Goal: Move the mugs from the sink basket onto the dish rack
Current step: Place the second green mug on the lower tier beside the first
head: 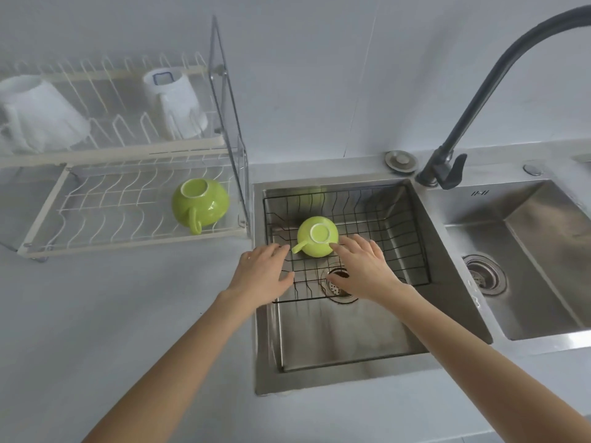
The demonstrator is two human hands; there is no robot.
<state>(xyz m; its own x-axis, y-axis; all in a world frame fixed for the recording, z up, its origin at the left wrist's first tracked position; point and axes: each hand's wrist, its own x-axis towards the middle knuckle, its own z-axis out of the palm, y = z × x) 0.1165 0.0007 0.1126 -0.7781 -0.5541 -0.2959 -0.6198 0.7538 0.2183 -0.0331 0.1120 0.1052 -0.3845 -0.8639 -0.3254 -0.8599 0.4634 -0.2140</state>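
A green mug (315, 238) stands upside down in the black wire sink basket (399, 231), handle pointing left. My left hand (260, 276) hovers open just left of its handle, over the basket's front left corner. My right hand (364, 266) is open at the mug's right side, fingertips close to or touching it. A second green mug (200, 204) rests upside down on the lower tier of the white dish rack (128, 238). Two white mugs (41, 113) (179, 103) sit inverted on the rack's upper tier.
The basket sits in the left steel sink (335, 346), with a drain (339, 287) beneath it. A second sink (527, 266) lies to the right. A dark faucet (479, 100) arches over from the back. A clear panel (230, 123) forms the rack's right end.
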